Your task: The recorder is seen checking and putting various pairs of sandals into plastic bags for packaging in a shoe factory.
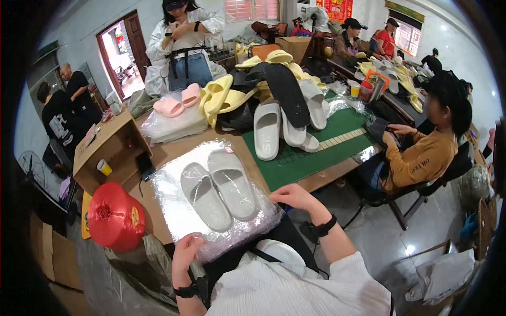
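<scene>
A pair of grey slide slippers (219, 188) lies side by side inside a clear plastic bag (171, 203) on the brown table (168, 152). My left hand (185, 252) pinches the bag's near edge at the lower left. My right hand (293, 198) holds the bag's right edge near the table rim. Both wrists wear black bands.
Piles of white, yellow, black and pink slippers (274, 105) cover the table beyond a green cutting mat (316, 150). A red spool (115, 216) sits at the left. A seated person in an ochre top (421, 152) works at the right; another stands at the far end.
</scene>
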A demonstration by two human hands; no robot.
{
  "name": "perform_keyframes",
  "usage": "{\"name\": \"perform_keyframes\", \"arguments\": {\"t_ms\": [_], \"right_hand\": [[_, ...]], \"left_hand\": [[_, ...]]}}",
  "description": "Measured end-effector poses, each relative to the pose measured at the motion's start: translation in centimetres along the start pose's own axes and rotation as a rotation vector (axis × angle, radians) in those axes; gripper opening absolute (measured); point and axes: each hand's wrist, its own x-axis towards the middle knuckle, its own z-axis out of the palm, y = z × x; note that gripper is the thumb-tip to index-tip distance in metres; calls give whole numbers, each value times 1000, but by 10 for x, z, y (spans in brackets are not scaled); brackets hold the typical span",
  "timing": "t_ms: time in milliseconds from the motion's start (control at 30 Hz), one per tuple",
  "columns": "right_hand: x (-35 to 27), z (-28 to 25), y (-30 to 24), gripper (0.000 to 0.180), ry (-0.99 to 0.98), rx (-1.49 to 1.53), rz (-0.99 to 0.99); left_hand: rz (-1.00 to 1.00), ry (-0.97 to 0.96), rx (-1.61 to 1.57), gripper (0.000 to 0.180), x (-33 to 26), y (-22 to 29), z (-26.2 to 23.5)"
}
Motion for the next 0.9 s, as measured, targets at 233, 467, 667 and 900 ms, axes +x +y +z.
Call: {"name": "perform_keyframes", "arguments": {"t_ms": [233, 467, 667, 900], "right_hand": [[12, -2, -17, 23, -53, -60, -34], [5, -2, -86, 15, 67, 250, -92], [21, 12, -73, 15, 104, 429, -366], [24, 22, -66, 13, 242, 467, -441]], "left_hand": [[3, 55, -81, 11, 1, 0, -2], [347, 192, -144, 9, -8, 43, -10], [470, 265, -220, 9, -3, 47, -9], [658, 410, -11, 7, -2, 45, -6]]}}
